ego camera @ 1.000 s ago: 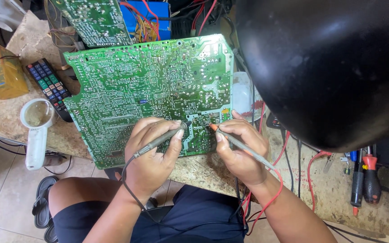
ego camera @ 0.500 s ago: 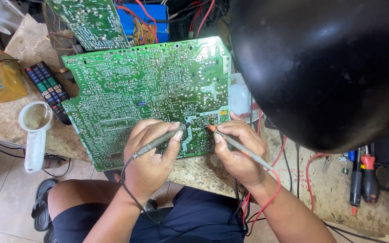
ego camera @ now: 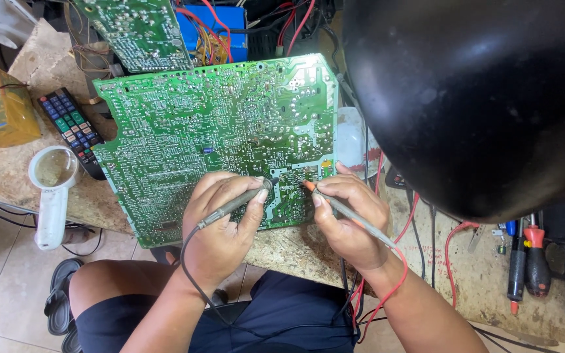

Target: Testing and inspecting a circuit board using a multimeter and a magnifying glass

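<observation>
A large green circuit board (ego camera: 210,124) lies solder side up on the worn workbench (ego camera: 295,252). My left hand (ego camera: 220,222) grips a black test probe (ego camera: 237,202), its tip touching the board near its lower right corner. My right hand (ego camera: 348,216) holds a red-tipped test probe (ego camera: 341,206) like a pen, the tip pressed on the board just right of the black one. A black lead and a red lead (ego camera: 397,281) trail down from the probes past my wrists.
A big black rounded casing (ego camera: 472,98) fills the upper right. A remote control (ego camera: 73,131), a white magnifier (ego camera: 53,189) and a yellow box (ego camera: 1,108) sit at the left. A second green board (ego camera: 138,33) and blue part (ego camera: 214,29) lie behind. Screwdrivers (ego camera: 524,261) rest at the right.
Both hands stay on the board with the probes; the tips have barely shifted. The view has drifted slightly.
</observation>
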